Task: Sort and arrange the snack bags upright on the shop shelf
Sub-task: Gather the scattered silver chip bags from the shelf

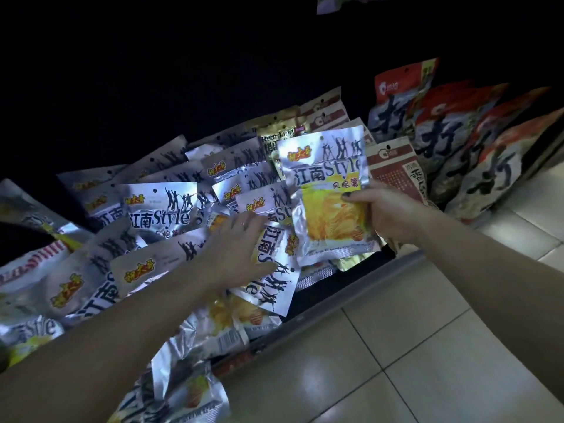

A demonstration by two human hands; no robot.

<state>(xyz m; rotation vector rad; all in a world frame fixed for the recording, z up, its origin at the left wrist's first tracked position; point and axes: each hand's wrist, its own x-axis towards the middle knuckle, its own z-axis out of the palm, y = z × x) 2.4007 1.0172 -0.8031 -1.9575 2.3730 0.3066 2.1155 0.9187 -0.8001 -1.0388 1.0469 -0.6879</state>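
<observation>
Our right hand (389,209) grips a silver bag (329,193) upright; left fingers (244,224) lie flat on the heap (128,248). We should seat it vertically against the standing row (393,175).

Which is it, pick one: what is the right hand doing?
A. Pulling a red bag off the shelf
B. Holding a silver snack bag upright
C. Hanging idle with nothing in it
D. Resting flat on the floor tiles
B: the right hand has its thumb and fingers closed round the edge of an upright silver snack bag.
</observation>
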